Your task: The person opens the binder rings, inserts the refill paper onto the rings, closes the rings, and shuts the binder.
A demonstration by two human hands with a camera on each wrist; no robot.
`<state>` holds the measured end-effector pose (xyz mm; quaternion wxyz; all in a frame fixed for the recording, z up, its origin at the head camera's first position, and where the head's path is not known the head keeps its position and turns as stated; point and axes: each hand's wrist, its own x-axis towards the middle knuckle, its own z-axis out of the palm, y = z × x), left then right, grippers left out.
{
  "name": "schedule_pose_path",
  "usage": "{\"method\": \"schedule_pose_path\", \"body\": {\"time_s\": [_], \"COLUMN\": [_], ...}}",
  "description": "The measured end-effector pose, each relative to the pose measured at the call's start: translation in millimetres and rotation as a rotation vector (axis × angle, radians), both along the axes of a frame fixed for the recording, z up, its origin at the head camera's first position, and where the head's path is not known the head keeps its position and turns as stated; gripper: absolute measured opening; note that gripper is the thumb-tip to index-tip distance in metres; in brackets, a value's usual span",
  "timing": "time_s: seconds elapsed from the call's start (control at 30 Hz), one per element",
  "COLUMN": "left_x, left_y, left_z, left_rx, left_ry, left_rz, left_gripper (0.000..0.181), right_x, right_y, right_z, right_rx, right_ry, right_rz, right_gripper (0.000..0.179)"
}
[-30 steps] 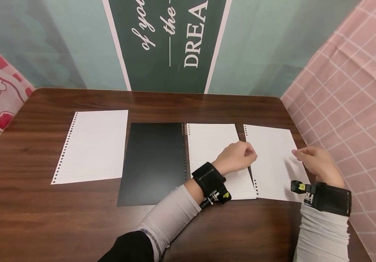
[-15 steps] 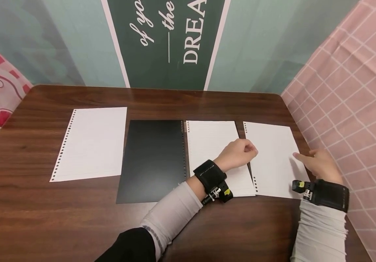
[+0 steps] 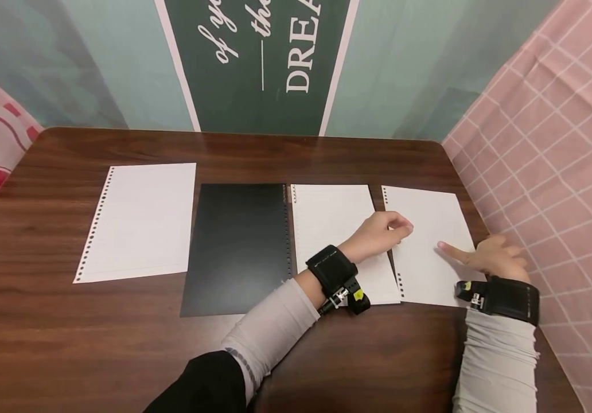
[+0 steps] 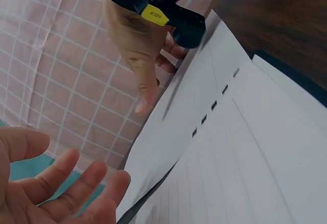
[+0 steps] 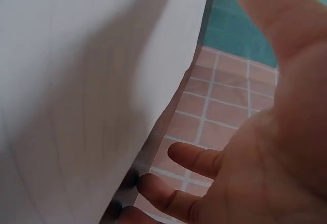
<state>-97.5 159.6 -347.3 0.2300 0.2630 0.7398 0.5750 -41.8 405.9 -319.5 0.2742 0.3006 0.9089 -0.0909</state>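
A white loose-leaf sheet (image 3: 425,209) with punched holes down its left side lies at the right of the table. My right hand (image 3: 492,258) is at its right edge. The thumb stretches over the sheet and the other fingers spread beyond the edge, as the right wrist view also shows. My left hand (image 3: 376,232) hovers over the gap between that sheet and a lined sheet stack (image 3: 327,215) on a dark backing. Its fingers (image 4: 94,180) are loosely curled and hold nothing. Left of the stack lies a black notebook cover (image 3: 239,246), with holes along its right side.
Another white punched sheet (image 3: 138,221) lies at the left of the brown wooden table (image 3: 94,344). A pink checked cloth (image 3: 575,172) hangs right beside the table's right edge. Behind the far edge hangs a green cloth with lettering (image 3: 262,103).
My right hand has opened from a loose pinch and moved left, its thumb now farther over the right sheet. My left hand has shifted slightly right. The papers have stayed in place.
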Motion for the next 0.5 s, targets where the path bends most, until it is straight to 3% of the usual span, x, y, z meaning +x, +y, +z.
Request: {"method": "schedule_pose_path", "body": {"time_s": [0.2, 0.5], "left_x": [-3.2, -5.0], "left_y": [2.4, 3.3], "left_z": [-0.9, -1.7], "left_rx": [0.081, 0.118], "left_ry": [-0.114, -0.205], "left_rz": [-0.007, 0.029], "left_gripper": [0.031, 0.03], "right_x": [2.1, 1.9], "right_y": [-4.8, 2.7], "right_z": [0.5, 6.6], "right_rx": [-0.039, -0.159], "right_ry": [-0.005, 0.025], "right_rz": [-0.048, -0.053], "right_gripper": [0.149, 0.143]}}
